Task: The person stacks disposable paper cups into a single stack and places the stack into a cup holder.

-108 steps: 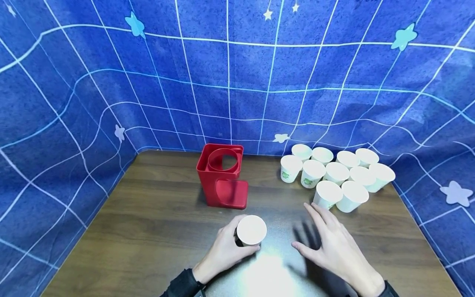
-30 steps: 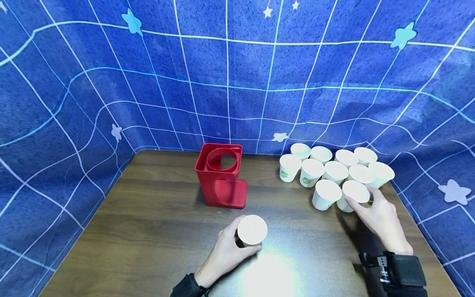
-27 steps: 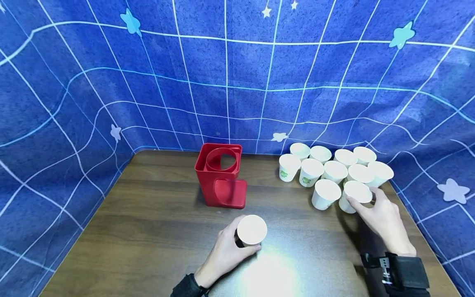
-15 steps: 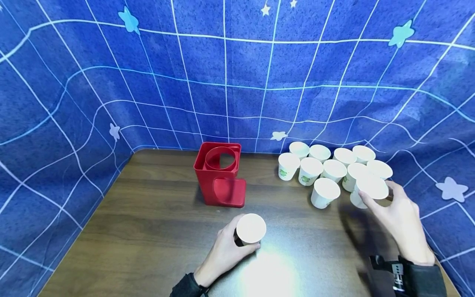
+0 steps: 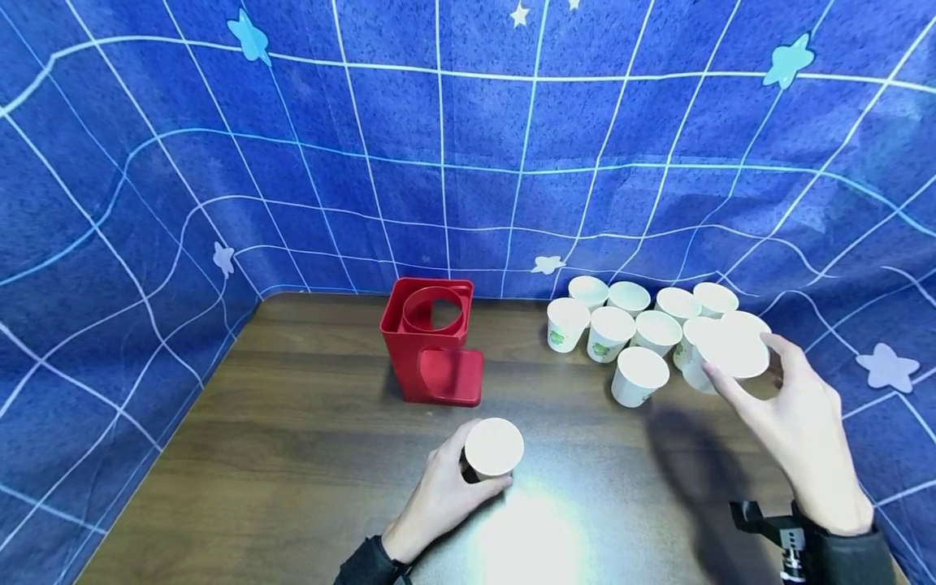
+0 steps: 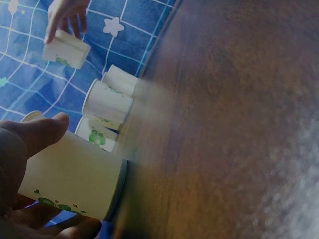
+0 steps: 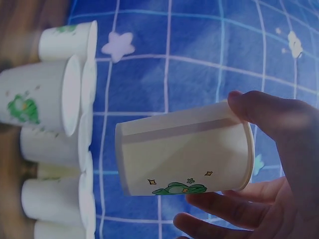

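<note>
Fingers [image 7: 224,209] of right hand [image 5: 797,431] curled round lifted white, green-printed paper cup [image 7: 184,157].

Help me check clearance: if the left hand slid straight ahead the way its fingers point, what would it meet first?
Probably the red holder. The left hand grips a paper cup standing on the table, with bare wood between, though depth is hard to judge.

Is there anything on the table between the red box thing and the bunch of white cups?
No. In the head view, only bare brown wooden table lies between the red plastic cup holder and the cluster of white paper cups.
</note>
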Demonstrator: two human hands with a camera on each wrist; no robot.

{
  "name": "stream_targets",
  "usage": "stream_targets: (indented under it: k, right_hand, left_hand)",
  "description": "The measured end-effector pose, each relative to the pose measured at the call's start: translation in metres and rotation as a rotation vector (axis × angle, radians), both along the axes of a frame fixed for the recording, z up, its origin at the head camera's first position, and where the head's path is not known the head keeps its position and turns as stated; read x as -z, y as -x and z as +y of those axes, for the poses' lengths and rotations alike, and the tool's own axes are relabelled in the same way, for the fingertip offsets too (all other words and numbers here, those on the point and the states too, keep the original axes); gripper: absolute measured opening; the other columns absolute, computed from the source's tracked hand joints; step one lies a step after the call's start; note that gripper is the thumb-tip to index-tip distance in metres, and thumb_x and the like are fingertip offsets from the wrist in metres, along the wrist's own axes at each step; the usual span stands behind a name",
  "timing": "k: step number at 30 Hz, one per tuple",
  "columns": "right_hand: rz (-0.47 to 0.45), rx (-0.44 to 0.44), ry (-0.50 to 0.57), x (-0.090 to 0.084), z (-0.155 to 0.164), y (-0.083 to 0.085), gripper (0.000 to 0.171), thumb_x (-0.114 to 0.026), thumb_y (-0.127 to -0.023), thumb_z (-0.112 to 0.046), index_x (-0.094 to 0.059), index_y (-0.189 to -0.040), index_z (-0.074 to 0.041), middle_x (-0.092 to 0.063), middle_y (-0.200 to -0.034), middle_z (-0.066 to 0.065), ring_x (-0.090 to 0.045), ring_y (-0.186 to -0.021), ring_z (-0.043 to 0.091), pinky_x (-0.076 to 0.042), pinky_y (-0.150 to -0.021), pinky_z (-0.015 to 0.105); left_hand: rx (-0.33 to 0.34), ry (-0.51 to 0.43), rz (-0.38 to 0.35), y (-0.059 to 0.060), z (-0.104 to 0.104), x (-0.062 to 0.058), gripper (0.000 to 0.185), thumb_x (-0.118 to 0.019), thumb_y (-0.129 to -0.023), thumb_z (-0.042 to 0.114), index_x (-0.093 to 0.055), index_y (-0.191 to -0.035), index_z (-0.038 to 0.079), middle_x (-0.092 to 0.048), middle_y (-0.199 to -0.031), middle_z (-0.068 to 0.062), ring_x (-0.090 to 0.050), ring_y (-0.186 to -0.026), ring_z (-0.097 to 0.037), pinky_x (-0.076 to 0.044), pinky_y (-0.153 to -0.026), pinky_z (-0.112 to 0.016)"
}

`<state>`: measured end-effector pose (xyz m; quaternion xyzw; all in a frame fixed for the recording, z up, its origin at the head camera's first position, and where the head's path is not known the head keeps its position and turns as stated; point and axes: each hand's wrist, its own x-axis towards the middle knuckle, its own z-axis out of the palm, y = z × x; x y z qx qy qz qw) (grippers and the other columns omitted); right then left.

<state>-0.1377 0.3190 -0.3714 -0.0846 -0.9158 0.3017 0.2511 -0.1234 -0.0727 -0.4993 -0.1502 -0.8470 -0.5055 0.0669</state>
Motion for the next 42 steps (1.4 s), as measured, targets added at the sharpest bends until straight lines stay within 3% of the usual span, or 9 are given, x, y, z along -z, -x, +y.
stream_targets:
  k: [3, 7, 12, 16, 21, 29, 31, 38, 42]
  right_hand:
    - [0.034, -0.020, -0.018, -0.004, -0.007, -0.001, 0.076, -0.085, -0.084, -0.040, -0.052, -0.147, -0.013, -0.070, -0.118, 0.022, -0.061, -0.103, 0.012, -0.041, -0.081, 0.032]
    - [0.085, -0.073, -0.032, -0.006, -0.018, -0.003, 0.068, -0.087, -0.081, -0.035, -0.057, -0.139, -0.016, -0.073, -0.110, 0.017, -0.045, -0.093, -0.019, -0.037, -0.077, 0.022]
    - [0.155, -0.156, -0.025, -0.005, -0.036, -0.003, 0.067, -0.090, -0.079, -0.027, -0.059, -0.137, -0.013, -0.074, -0.110, 0.017, -0.042, -0.096, -0.027, -0.034, -0.083, 0.010]
    - [0.194, -0.251, -0.001, -0.003, -0.049, 0.001, 0.069, -0.091, -0.077, -0.019, -0.059, -0.137, -0.006, -0.071, -0.119, 0.018, -0.044, -0.103, -0.026, -0.036, -0.088, 0.000]
    - [0.199, -0.325, 0.009, -0.001, -0.062, 0.005, 0.070, -0.092, -0.076, -0.017, -0.059, -0.136, -0.004, -0.068, -0.127, 0.016, -0.048, -0.107, -0.020, -0.037, -0.091, 0.000]
    - [0.149, -0.413, -0.023, -0.003, -0.082, 0.005, 0.068, -0.091, -0.078, -0.021, -0.059, -0.138, -0.010, -0.073, -0.117, 0.011, -0.064, -0.105, 0.012, -0.041, -0.090, 0.008]
    - [0.134, -0.442, -0.028, -0.004, -0.089, 0.005, 0.067, -0.090, -0.080, -0.023, -0.058, -0.138, -0.012, -0.072, -0.118, 0.010, -0.068, -0.095, 0.018, -0.044, -0.085, 0.010]
    - [0.153, -0.571, -0.042, -0.005, -0.112, 0.010, 0.064, -0.091, -0.078, -0.024, -0.062, -0.135, -0.017, -0.070, -0.122, -0.002, -0.061, -0.106, 0.012, -0.042, -0.089, 0.018]
    - [0.091, -0.663, -0.026, -0.006, -0.127, 0.010, 0.064, -0.089, -0.080, -0.027, -0.061, -0.136, -0.017, -0.070, -0.119, -0.007, -0.061, -0.104, 0.010, -0.048, -0.088, 0.027]
  left_hand:
    - [-0.004, 0.011, 0.020, 0.000, 0.000, 0.001, 0.075, -0.096, -0.071, 0.026, -0.060, -0.136, 0.020, -0.070, -0.127, 0.005, -0.067, -0.114, -0.014, -0.056, -0.097, -0.035]
    - [-0.008, 0.027, 0.029, 0.000, -0.001, 0.002, 0.074, -0.096, -0.070, 0.027, -0.061, -0.135, 0.020, -0.071, -0.125, 0.004, -0.068, -0.112, -0.015, -0.056, -0.095, -0.035]
    - [-0.005, 0.022, 0.003, 0.000, -0.001, 0.000, 0.075, -0.096, -0.069, 0.025, -0.061, -0.135, 0.020, -0.070, -0.127, 0.005, -0.066, -0.114, -0.012, -0.056, -0.097, -0.034]
    - [-0.002, 0.009, -0.009, 0.000, -0.001, -0.001, 0.075, -0.096, -0.069, 0.023, -0.060, -0.135, 0.020, -0.070, -0.127, 0.006, -0.066, -0.115, -0.012, -0.056, -0.097, -0.034]
    - [-0.004, 0.014, 0.001, 0.000, 0.000, -0.001, 0.075, -0.096, -0.069, 0.025, -0.061, -0.135, 0.020, -0.070, -0.127, 0.006, -0.066, -0.114, -0.012, -0.056, -0.098, -0.035]
    - [-0.010, 0.014, 0.037, 0.000, 0.000, 0.002, 0.075, -0.097, -0.069, 0.026, -0.061, -0.135, 0.021, -0.071, -0.124, 0.006, -0.068, -0.111, -0.014, -0.056, -0.095, -0.035]
    - [-0.004, 0.002, 0.030, 0.001, -0.001, 0.002, 0.075, -0.097, -0.069, 0.025, -0.061, -0.135, 0.021, -0.070, -0.125, 0.006, -0.067, -0.112, -0.014, -0.057, -0.096, -0.034]
    - [0.008, -0.022, -0.002, 0.000, -0.001, 0.002, 0.075, -0.097, -0.069, 0.023, -0.060, -0.134, 0.022, -0.070, -0.126, 0.007, -0.067, -0.113, -0.012, -0.056, -0.097, -0.032]
    - [0.008, -0.026, -0.005, 0.000, 0.000, 0.001, 0.075, -0.097, -0.068, 0.022, -0.061, -0.134, 0.022, -0.069, -0.126, 0.008, -0.066, -0.114, -0.011, -0.056, -0.098, -0.032]
